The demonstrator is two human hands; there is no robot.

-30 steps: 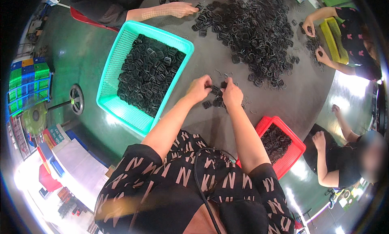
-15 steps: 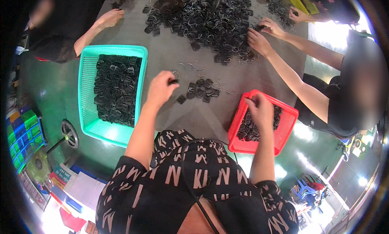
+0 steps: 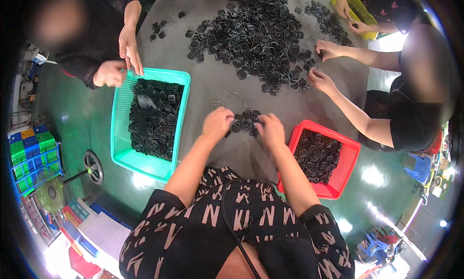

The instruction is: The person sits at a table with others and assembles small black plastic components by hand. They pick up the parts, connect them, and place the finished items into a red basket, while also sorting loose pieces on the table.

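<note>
My left hand [image 3: 217, 124] is closed, thumb and fingertips together on a small black plastic buckle at the left edge of a little heap of black buckles [image 3: 247, 126]. From the right, my right hand [image 3: 272, 132] pinches at the same heap, a black buckle partly hidden between its fingertips. Thin bent metal wire pieces [image 3: 237, 94] lie just beyond the heap. Right of my right forearm is a red basket [image 3: 346, 168] with many black buckles inside. A larger turquoise basket [image 3: 181, 115], also full of black buckles, sits left of my left arm.
A large pile of black buckles mixed with wires [image 3: 261, 37] covers the far part of the grey table [image 3: 164, 42]. One co-worker's hands are over the turquoise basket's far corner. Others work on the right, near a yellow basket [image 3: 370, 35].
My right hand has left the red basket and come to the little heap. My left hand has moved right to it. The left co-worker's hands have come over the turquoise basket.
</note>
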